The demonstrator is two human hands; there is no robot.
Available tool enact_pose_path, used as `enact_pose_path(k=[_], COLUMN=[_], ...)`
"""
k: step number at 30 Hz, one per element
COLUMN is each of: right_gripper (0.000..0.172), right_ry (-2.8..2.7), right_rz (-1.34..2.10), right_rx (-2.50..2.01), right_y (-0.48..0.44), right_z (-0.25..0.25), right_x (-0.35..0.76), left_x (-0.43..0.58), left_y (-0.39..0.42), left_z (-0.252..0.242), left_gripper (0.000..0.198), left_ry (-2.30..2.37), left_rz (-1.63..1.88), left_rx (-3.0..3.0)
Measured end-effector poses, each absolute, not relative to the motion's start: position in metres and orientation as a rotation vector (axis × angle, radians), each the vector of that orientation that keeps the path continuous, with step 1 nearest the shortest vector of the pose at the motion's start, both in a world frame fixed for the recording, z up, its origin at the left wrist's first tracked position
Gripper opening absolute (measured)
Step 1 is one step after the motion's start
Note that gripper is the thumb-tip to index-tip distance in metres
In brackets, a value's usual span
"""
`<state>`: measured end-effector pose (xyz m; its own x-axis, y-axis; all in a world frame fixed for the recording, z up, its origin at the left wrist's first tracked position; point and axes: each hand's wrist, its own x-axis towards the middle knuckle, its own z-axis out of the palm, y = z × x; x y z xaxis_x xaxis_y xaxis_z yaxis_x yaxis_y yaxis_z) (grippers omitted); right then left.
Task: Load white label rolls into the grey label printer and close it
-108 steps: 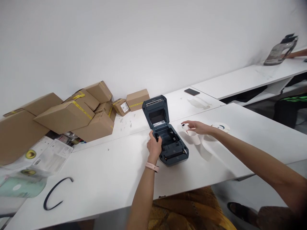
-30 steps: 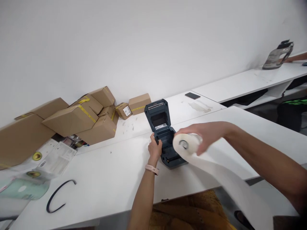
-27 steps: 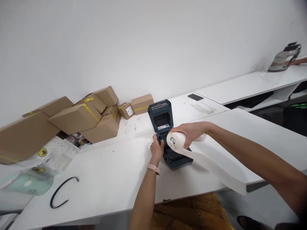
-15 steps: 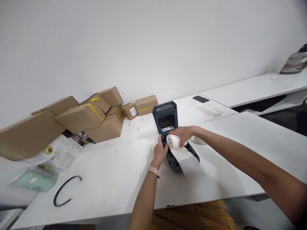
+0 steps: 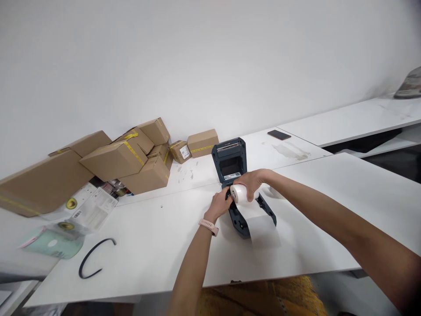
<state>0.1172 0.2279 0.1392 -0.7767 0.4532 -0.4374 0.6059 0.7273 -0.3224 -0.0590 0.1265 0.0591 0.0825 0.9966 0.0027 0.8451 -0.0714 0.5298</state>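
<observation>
A dark blue-grey label printer [image 5: 229,153] stands on the white table with its lid raised. My right hand [image 5: 254,181] is closed around a white label roll [image 5: 239,193], holding it over the printer's open bay. From the roll, a loose strip of labels [image 5: 263,229] hangs over the front of the printer and onto the tabletop. My left hand [image 5: 219,204], with a pink band at the wrist, grips the left side of the bay beside the roll's end. Its fingertips are partly hidden, as is the inside of the bay beneath the roll.
Cardboard boxes [image 5: 115,160] are piled at the back left, with plastic-wrapped packets [image 5: 54,241] in front. A black headband [image 5: 94,259] lies at the left. A phone [image 5: 279,134] rests behind the printer, and a pale round thing sits beyond my right wrist.
The roll sits slightly lower in the printer's bay, and my left fingers have shifted closer against its end. The whole view has moved a little.
</observation>
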Motion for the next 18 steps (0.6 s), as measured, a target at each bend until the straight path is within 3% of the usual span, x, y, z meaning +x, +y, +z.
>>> enact_pose_path(k=[8, 18], right_gripper=[0.079, 0.084], right_ry=[2.59, 2.595], right_rz=[-0.448, -0.48], right_rx=[0.802, 0.789], right_y=[0.228, 0.236], right_z=[0.113, 0.088], right_x=[0.099, 0.096], left_x=[-0.065, -0.065], left_y=[0.131, 0.13], left_z=[0.065, 0.063], left_gripper=[0.049, 0.051], left_ry=[1.764, 1.781], left_rz=[0.475, 0.465], left_rx=[1.989, 1.984])
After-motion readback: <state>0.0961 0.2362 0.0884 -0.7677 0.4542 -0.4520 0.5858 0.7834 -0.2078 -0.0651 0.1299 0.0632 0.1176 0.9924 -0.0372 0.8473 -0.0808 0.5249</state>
